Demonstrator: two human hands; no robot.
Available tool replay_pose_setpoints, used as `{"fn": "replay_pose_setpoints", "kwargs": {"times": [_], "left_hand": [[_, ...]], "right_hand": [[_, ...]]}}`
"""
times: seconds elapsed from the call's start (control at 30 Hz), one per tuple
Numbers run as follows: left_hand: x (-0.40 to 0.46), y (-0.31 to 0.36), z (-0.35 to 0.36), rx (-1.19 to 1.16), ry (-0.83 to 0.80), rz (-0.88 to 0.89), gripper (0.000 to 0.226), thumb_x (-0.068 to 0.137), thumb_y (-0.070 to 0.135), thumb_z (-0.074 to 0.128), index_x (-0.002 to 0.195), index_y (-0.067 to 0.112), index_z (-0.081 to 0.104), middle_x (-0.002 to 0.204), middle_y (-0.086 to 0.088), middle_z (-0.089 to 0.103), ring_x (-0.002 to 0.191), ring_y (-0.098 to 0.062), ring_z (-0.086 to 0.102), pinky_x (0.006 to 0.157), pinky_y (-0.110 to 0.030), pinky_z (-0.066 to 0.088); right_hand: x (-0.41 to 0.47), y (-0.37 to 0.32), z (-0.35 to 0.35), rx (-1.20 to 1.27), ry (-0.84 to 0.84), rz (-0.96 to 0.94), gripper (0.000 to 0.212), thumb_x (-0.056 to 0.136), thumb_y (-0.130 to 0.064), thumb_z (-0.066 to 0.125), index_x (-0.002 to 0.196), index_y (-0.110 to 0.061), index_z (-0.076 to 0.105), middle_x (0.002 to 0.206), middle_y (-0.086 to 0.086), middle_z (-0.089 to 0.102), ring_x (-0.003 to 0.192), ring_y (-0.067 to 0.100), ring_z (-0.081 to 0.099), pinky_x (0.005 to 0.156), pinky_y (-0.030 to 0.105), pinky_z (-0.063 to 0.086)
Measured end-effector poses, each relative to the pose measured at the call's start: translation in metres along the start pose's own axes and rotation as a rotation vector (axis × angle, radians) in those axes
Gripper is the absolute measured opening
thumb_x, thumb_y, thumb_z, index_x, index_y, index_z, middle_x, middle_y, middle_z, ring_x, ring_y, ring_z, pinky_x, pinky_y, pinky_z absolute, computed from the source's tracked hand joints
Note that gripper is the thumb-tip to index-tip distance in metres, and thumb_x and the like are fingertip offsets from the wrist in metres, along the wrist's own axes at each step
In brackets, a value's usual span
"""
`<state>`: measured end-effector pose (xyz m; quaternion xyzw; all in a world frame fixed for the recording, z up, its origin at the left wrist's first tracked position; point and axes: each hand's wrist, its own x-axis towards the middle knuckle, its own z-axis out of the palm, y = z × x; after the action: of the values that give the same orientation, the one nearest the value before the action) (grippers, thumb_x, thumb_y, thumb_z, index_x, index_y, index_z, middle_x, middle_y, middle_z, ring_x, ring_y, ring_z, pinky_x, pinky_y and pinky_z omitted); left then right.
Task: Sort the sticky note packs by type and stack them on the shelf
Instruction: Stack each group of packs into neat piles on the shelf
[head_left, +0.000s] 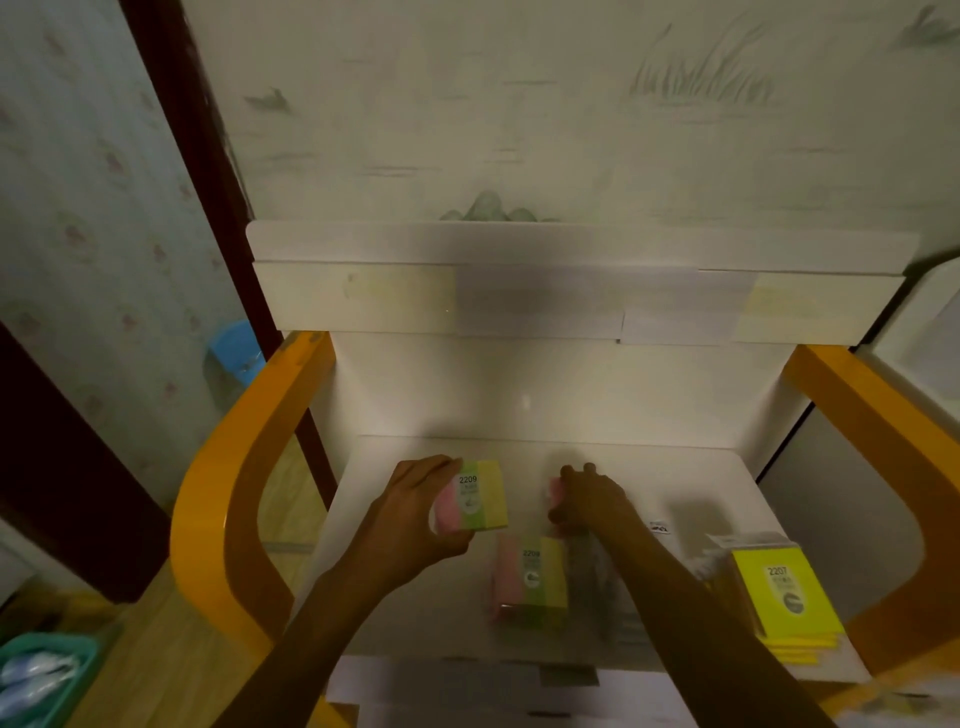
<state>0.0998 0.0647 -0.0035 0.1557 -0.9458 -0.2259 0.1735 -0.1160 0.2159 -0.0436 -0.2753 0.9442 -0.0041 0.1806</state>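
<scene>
My left hand (415, 514) grips a three-colour sticky note pack (475, 496), pink, green and yellow, marked 2209, held above the white shelf (691, 483). My right hand (589, 499) curls over another pack (556, 491) lying on the shelf, of which only a pink edge shows. A small stack of the same three-colour packs (530, 582) lies near the shelf's middle front. At the right front sits a stack of plain yellow packs (784, 597) marked 2207.
The shelf has orange curved side frames, one on the left (223, 493) and one on the right (893, 452), and a white upper shelf (571, 280) behind. A teal basket (47, 675) stands on the floor at lower left. A blue object (234, 358) sits behind the left frame.
</scene>
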Motion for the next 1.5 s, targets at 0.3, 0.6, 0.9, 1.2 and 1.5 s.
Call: {"fn": "replay_pose_setpoints", "kwargs": {"times": [0.3, 0.6, 0.9, 1.2, 1.5], "left_hand": [[-0.001, 0.000, 0.002, -0.019, -0.004, 0.012, 0.090, 0.067, 0.049, 0.078, 0.143, 0.026, 0.036, 0.141, 0.010, 0.040, 0.125, -0.004, 0.033, 0.099, -0.019, 0.029], [-0.004, 0.000, 0.002, -0.014, -0.011, -0.015, 0.089, 0.067, 0.047, 0.079, 0.142, 0.022, 0.039, 0.140, 0.006, 0.042, 0.126, -0.010, 0.035, 0.098, -0.024, 0.034], [-0.001, -0.005, -0.011, 0.002, -0.008, -0.015, 0.088, 0.063, 0.042, 0.084, 0.138, 0.019, 0.045, 0.136, 0.002, 0.048, 0.121, -0.014, 0.040, 0.095, -0.023, 0.034], [-0.013, -0.006, -0.018, -0.019, 0.059, 0.004, 0.083, 0.063, 0.036, 0.085, 0.135, 0.015, 0.049, 0.134, -0.002, 0.051, 0.121, -0.018, 0.042, 0.097, -0.029, 0.039], [-0.017, -0.002, -0.015, -0.021, 0.071, 0.005, 0.083, 0.065, 0.037, 0.085, 0.136, 0.015, 0.047, 0.133, -0.001, 0.051, 0.119, -0.015, 0.041, 0.094, -0.023, 0.037]], "right_hand": [[-0.010, 0.000, -0.017, 0.064, 0.108, -0.031, 0.070, 0.079, -0.052, 0.063, 0.137, -0.022, 0.038, 0.136, 0.010, 0.040, 0.120, 0.032, 0.047, 0.095, 0.040, 0.045], [-0.053, -0.005, -0.037, 0.142, 0.235, -0.120, 0.076, 0.075, -0.055, 0.063, 0.140, -0.028, 0.033, 0.137, 0.006, 0.038, 0.119, 0.032, 0.044, 0.091, 0.041, 0.047], [-0.096, -0.017, -0.011, 0.122, 0.251, -0.206, 0.078, 0.073, -0.059, 0.062, 0.140, -0.032, 0.031, 0.138, 0.005, 0.037, 0.120, 0.031, 0.044, 0.089, 0.041, 0.048], [-0.116, -0.038, 0.025, 0.064, 0.167, -0.210, 0.077, 0.074, -0.064, 0.059, 0.137, -0.029, 0.031, 0.142, 0.011, 0.032, 0.127, 0.035, 0.039, 0.097, 0.047, 0.044], [-0.117, -0.033, 0.036, 0.025, 0.184, -0.209, 0.082, 0.076, -0.073, 0.050, 0.142, -0.032, 0.025, 0.150, 0.010, 0.027, 0.134, 0.035, 0.035, 0.100, 0.049, 0.041]]}}
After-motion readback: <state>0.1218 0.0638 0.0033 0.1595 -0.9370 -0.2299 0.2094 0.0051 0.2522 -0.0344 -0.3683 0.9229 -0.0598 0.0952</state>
